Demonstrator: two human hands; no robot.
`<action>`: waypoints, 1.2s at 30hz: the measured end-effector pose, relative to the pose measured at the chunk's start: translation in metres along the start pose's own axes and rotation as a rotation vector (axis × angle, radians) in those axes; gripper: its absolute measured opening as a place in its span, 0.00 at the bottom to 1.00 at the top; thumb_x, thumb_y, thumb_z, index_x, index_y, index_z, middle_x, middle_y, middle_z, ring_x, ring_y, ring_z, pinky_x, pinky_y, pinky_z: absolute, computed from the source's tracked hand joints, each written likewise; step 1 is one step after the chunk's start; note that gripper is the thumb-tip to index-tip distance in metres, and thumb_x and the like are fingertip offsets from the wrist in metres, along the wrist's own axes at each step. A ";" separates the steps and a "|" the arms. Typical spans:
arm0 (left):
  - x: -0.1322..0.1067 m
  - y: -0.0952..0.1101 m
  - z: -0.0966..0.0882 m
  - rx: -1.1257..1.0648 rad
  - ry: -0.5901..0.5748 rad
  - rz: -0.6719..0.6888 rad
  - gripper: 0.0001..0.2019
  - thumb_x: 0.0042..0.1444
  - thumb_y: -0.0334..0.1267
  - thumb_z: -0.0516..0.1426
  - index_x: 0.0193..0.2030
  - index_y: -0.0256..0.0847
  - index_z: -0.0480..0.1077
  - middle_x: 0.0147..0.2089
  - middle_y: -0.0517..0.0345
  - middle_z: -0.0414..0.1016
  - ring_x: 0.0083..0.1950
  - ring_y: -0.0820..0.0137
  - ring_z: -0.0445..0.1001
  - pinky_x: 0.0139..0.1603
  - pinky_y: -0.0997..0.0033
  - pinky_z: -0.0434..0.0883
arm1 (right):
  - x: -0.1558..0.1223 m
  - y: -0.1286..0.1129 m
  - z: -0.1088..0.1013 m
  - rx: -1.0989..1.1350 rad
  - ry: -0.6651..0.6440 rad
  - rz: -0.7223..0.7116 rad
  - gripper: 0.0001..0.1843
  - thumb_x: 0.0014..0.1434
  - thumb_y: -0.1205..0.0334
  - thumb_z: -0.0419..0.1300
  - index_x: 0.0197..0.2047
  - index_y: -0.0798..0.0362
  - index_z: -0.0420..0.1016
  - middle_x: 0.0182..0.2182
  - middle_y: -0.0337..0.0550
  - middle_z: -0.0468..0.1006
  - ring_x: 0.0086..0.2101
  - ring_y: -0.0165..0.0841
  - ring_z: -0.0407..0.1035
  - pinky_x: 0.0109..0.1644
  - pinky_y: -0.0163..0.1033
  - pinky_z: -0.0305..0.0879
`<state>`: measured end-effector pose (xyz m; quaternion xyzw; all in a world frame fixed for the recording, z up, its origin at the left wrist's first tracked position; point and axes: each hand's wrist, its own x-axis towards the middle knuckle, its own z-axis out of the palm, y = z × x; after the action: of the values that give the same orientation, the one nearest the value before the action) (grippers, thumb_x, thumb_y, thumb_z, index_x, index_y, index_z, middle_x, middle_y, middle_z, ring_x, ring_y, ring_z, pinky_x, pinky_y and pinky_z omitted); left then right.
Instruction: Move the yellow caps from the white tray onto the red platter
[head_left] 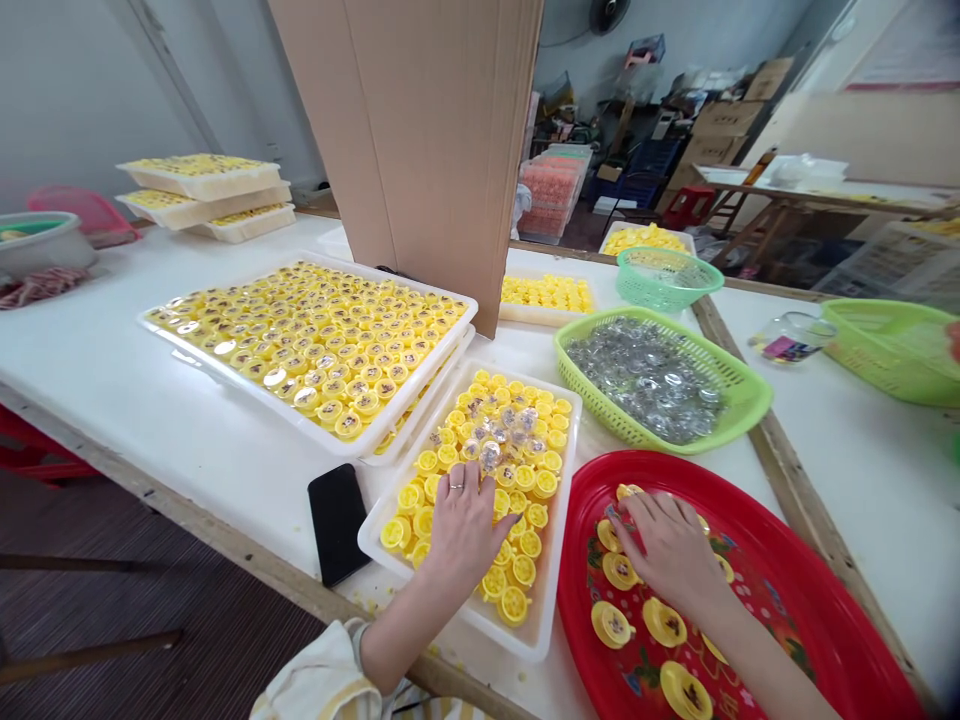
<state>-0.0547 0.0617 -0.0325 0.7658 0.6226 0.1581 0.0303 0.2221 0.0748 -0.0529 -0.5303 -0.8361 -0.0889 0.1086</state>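
The left hand (463,525) lies flat and open on the yellow caps (517,470) in the white tray (559,560). The right hand (670,545) rests on a cap in the red tray (795,570); I cannot tell if it grips one. It looks like a sorting step, and lifting a cap needs a small finger pinch.

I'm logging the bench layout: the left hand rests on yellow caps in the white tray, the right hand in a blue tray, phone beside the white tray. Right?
Not quite: in the head view the right hand is in a red tray, not blue. The left hand on the yellow caps, the white tray and the phone are as stated.
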 end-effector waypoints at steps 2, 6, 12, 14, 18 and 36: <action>-0.001 0.001 0.000 -0.001 -0.007 -0.011 0.12 0.58 0.43 0.58 0.42 0.35 0.72 0.47 0.42 0.69 0.50 0.50 0.65 0.49 0.47 0.66 | 0.018 -0.008 -0.005 0.025 0.029 -0.021 0.16 0.65 0.57 0.49 0.44 0.56 0.74 0.40 0.54 0.79 0.43 0.48 0.69 0.46 0.52 0.62; -0.005 0.001 -0.001 -0.055 -0.014 -0.020 0.08 0.56 0.36 0.57 0.42 0.37 0.71 0.47 0.44 0.69 0.50 0.51 0.65 0.49 0.48 0.66 | 0.062 -0.030 -0.006 0.126 0.025 -0.108 0.16 0.66 0.62 0.50 0.53 0.52 0.72 0.50 0.49 0.77 0.52 0.45 0.65 0.55 0.50 0.60; -0.011 -0.002 -0.004 -0.179 -0.005 -0.020 0.09 0.55 0.36 0.57 0.43 0.39 0.71 0.49 0.46 0.68 0.51 0.52 0.65 0.51 0.47 0.66 | 0.099 -0.037 0.004 0.366 -0.019 -0.119 0.11 0.64 0.66 0.54 0.46 0.52 0.76 0.50 0.50 0.77 0.54 0.43 0.66 0.57 0.54 0.59; -0.013 -0.002 -0.007 -0.233 -0.001 -0.015 0.08 0.55 0.36 0.57 0.42 0.39 0.71 0.48 0.46 0.69 0.51 0.52 0.66 0.51 0.47 0.66 | 0.099 -0.034 0.004 0.487 -0.026 -0.087 0.09 0.64 0.62 0.56 0.43 0.53 0.76 0.49 0.48 0.77 0.54 0.41 0.66 0.59 0.56 0.58; -0.019 -0.002 -0.014 -0.375 0.011 0.007 0.10 0.54 0.33 0.58 0.44 0.39 0.69 0.51 0.47 0.69 0.53 0.53 0.65 0.54 0.46 0.64 | 0.088 -0.034 -0.003 0.774 -0.053 0.061 0.10 0.62 0.55 0.58 0.42 0.51 0.74 0.46 0.47 0.79 0.48 0.40 0.71 0.56 0.54 0.64; -0.022 0.001 -0.027 -1.078 -0.157 -0.051 0.13 0.57 0.31 0.57 0.50 0.40 0.69 0.44 0.55 0.72 0.38 0.71 0.68 0.40 0.70 0.67 | 0.034 -0.093 -0.048 1.342 -0.277 0.285 0.20 0.64 0.50 0.56 0.56 0.46 0.71 0.49 0.47 0.77 0.50 0.37 0.71 0.54 0.44 0.68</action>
<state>-0.0654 0.0367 -0.0115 0.6359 0.4674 0.3966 0.4689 0.1277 0.0524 -0.0010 -0.4595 -0.6389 0.5302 0.3156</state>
